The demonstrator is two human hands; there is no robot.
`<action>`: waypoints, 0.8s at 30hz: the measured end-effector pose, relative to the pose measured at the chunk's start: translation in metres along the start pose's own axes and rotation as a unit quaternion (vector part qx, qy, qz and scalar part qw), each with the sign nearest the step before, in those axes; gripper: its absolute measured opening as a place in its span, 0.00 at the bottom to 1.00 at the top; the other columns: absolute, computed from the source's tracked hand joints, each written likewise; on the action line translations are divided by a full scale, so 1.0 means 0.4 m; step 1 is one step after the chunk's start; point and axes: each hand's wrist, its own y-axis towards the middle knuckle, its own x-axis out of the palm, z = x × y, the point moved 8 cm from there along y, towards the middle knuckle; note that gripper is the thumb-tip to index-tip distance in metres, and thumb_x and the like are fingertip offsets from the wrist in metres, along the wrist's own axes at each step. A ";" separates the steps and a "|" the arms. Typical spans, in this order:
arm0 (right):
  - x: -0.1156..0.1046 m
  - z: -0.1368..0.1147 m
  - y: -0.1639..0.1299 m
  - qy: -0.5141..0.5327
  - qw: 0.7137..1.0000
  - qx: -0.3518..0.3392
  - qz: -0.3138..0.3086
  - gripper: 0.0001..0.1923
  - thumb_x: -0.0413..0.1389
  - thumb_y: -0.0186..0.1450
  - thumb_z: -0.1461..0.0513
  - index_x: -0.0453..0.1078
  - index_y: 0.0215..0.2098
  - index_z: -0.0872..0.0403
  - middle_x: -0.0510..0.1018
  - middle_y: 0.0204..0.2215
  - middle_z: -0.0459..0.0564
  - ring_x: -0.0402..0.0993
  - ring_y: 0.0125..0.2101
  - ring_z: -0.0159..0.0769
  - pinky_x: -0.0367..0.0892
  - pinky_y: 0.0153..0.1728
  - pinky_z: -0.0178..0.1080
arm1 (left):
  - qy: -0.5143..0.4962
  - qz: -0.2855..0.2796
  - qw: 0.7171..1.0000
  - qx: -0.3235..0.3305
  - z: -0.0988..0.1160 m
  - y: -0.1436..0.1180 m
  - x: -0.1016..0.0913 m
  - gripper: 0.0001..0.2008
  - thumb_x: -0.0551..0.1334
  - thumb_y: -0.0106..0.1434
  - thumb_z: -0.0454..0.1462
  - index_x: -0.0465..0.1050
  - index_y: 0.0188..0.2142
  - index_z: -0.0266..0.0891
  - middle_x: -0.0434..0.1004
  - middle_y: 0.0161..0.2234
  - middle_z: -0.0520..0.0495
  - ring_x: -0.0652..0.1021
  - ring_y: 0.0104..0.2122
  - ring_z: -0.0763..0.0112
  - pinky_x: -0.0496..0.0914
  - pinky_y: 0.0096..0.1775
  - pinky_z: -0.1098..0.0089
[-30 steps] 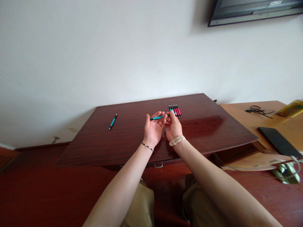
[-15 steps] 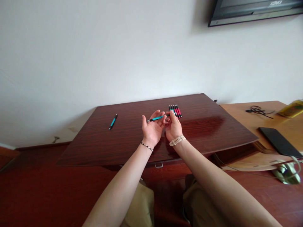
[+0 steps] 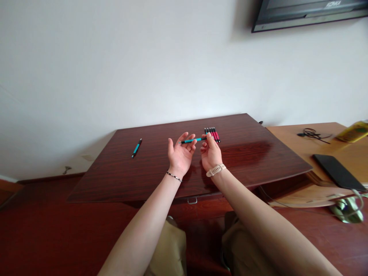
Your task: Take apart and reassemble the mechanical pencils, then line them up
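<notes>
A blue pen with black ends point(image 3: 188, 141) is held level above the table by my right hand point(image 3: 211, 152), its thumb and fingers pinched on the pen's right end. My left hand point(image 3: 180, 157) is palm up with the fingers spread and slightly curled. The pen's left part lies across the front of the left fingers; whether they touch it I cannot tell. Behind the right hand, a row of several pens point(image 3: 215, 134), mostly red with black ends, lies side by side on the table. Another blue pen point(image 3: 137, 148) lies alone on the left.
The dark wooden table point(image 3: 161, 184) stands against a white wall. To its right, a lighter wooden desk point(image 3: 287, 134) carries a black cable point(image 3: 312, 133), a dark flat device point(image 3: 335, 170) and a yellow package point(image 3: 352, 132). A television point(image 3: 310, 17) hangs at upper right.
My left hand has shifted left, away from my right hand, with its fingers more open. The held pen has turned to lie more level, still in my right hand.
</notes>
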 end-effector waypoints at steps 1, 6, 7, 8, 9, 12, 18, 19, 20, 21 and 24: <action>0.000 0.000 0.001 -0.001 1.000 0.000 -0.001 0.17 0.72 0.60 0.49 0.79 0.39 0.50 0.85 0.45 0.47 0.68 0.27 0.26 0.64 0.24 0.34 | 0.000 -0.004 1.000 0.000 0.002 0.001 0.001 0.34 0.49 0.76 0.62 0.79 0.55 0.39 0.82 0.58 0.35 0.84 0.53 0.59 0.78 0.49 0.66; -0.008 -0.003 0.006 0.011 1.000 0.001 0.003 0.19 0.73 0.59 0.49 0.79 0.38 0.51 0.85 0.44 0.47 0.67 0.27 0.26 0.62 0.22 0.34 | 0.021 -0.036 0.999 0.000 0.004 0.001 0.011 0.30 0.55 0.75 0.60 0.80 0.53 0.38 0.84 0.53 0.36 0.85 0.45 0.62 0.76 0.46 0.66; -0.011 -0.005 0.007 0.013 1.000 0.001 0.006 0.19 0.73 0.58 0.48 0.78 0.38 0.51 0.84 0.42 0.47 0.67 0.26 0.26 0.62 0.22 0.33 | 0.048 -0.044 0.998 0.003 0.003 -0.001 0.014 0.27 0.59 0.74 0.58 0.80 0.53 0.38 0.85 0.53 0.36 0.85 0.44 0.63 0.76 0.46 0.66; -0.014 -0.006 0.009 0.015 1.000 0.002 0.008 0.20 0.74 0.58 0.48 0.78 0.37 0.52 0.84 0.39 0.47 0.67 0.26 0.26 0.62 0.22 0.33 | 0.086 -0.053 0.995 0.008 0.003 -0.003 0.018 0.24 0.64 0.72 0.55 0.80 0.52 0.38 0.85 0.52 0.36 0.85 0.44 0.62 0.75 0.47 0.66; -0.017 -0.007 0.011 0.018 1.000 0.003 0.010 0.21 0.74 0.58 0.47 0.77 0.36 0.52 0.82 0.35 0.46 0.66 0.25 0.26 0.63 0.22 0.33 | 0.132 -0.063 0.989 0.017 0.003 -0.007 0.022 0.21 0.67 0.70 0.51 0.80 0.52 0.38 0.85 0.52 0.37 0.85 0.45 0.62 0.75 0.47 0.66; -0.021 -0.009 0.015 0.022 1.000 0.011 0.007 0.23 0.74 0.58 0.44 0.75 0.33 0.52 0.74 0.25 0.42 0.64 0.23 0.26 0.63 0.22 0.33 | 0.289 -0.103 0.949 0.070 0.011 -0.026 0.043 0.13 0.72 0.67 0.42 0.83 0.49 0.40 0.85 0.53 0.39 0.83 0.50 0.58 0.74 0.53 0.64; -0.039 -0.012 0.011 -0.033 0.999 0.021 0.014 0.26 0.75 0.55 0.42 0.75 0.30 0.52 0.71 0.22 0.40 0.57 0.18 0.25 0.54 0.17 0.35 | 0.496 -0.222 0.827 0.146 0.009 -0.094 0.092 0.09 0.68 0.68 0.35 0.87 0.46 0.46 0.85 0.52 0.42 0.81 0.54 0.55 0.70 0.62 0.56; -0.043 -0.011 0.010 -0.048 0.999 0.023 0.013 0.26 0.75 0.54 0.42 0.75 0.29 0.52 0.72 0.22 0.41 0.56 0.18 0.24 0.52 0.17 0.35 | 0.516 -0.243 0.808 0.149 0.007 -0.106 0.096 0.10 0.68 0.69 0.35 0.86 0.47 0.47 0.84 0.52 0.42 0.81 0.54 0.55 0.70 0.62 0.56; -0.045 -0.008 0.010 -0.066 0.997 0.029 0.008 0.26 0.75 0.54 0.42 0.75 0.29 0.52 0.73 0.22 0.41 0.54 0.17 0.24 0.50 0.16 0.35 | 0.535 -0.259 0.790 0.151 0.006 -0.119 0.098 0.12 0.68 0.68 0.35 0.86 0.49 0.48 0.84 0.53 0.42 0.82 0.53 0.55 0.71 0.61 0.56; -0.047 -0.003 0.009 -0.086 0.996 0.037 0.000 0.26 0.75 0.54 0.42 0.75 0.29 0.52 0.74 0.22 0.41 0.53 0.17 0.24 0.49 0.16 0.36 | 0.555 -0.273 0.771 0.153 0.005 -0.131 0.099 0.13 0.69 0.68 0.36 0.85 0.51 0.49 0.84 0.54 0.42 0.82 0.52 0.55 0.72 0.59 0.56; -0.051 0.014 0.005 -0.145 0.987 0.059 -0.025 0.26 0.75 0.53 0.42 0.76 0.28 0.52 0.76 0.23 0.43 0.55 0.18 0.24 0.49 0.18 0.35 | 0.616 -0.298 0.711 0.161 0.004 -0.164 0.094 0.18 0.70 0.68 0.38 0.83 0.57 0.51 0.84 0.53 0.44 0.83 0.46 0.57 0.75 0.54 0.59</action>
